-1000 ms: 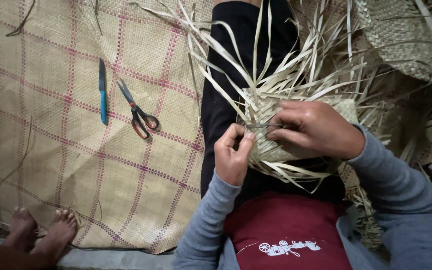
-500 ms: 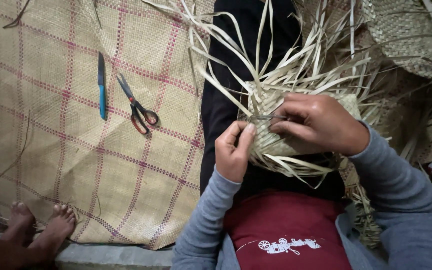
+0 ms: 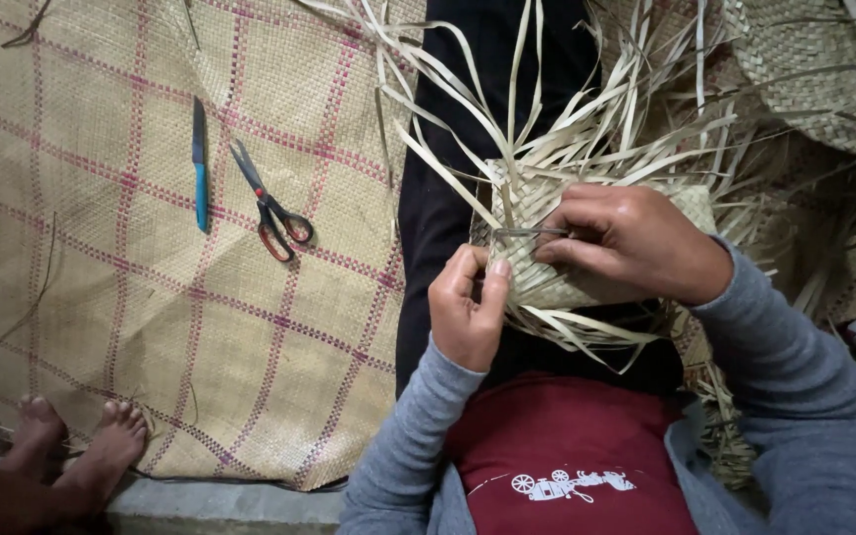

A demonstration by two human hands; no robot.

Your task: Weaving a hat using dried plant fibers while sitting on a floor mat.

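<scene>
We have the half-woven straw piece (image 3: 547,267) on our lap, its loose strips fanning up and out over the dark trouser leg. Our right hand (image 3: 636,243) lies over the top of the piece, its grip pinched narrow on a thin metal needle (image 3: 527,232) that lies level across the weave, the tip pointing toward our left. Our left hand (image 3: 468,307) holds the near left edge of the piece, fingers curled and the thumb pressed to the weave, so that grip is closed on the straw piece itself.

Against the picture from a second ago, little has moved. The left hand has turned a little, the thumb now up against the edge where before the knuckles sat more closed. The needle, which we can hardly make out earlier, now shows plainly between the two hands. We judge that the work has come to a point where the needle is threaded into or under a strand; whether it has gone under one we cannot tell.

Away to the left, on the checked woven mat (image 3: 101,297), lie the blue-handled knife (image 3: 199,168) and the red-handled scissors (image 3: 269,203), untouched and well apart from our hands. Another person's bare feet (image 3: 81,446) rest at the mat's near corner.
</scene>
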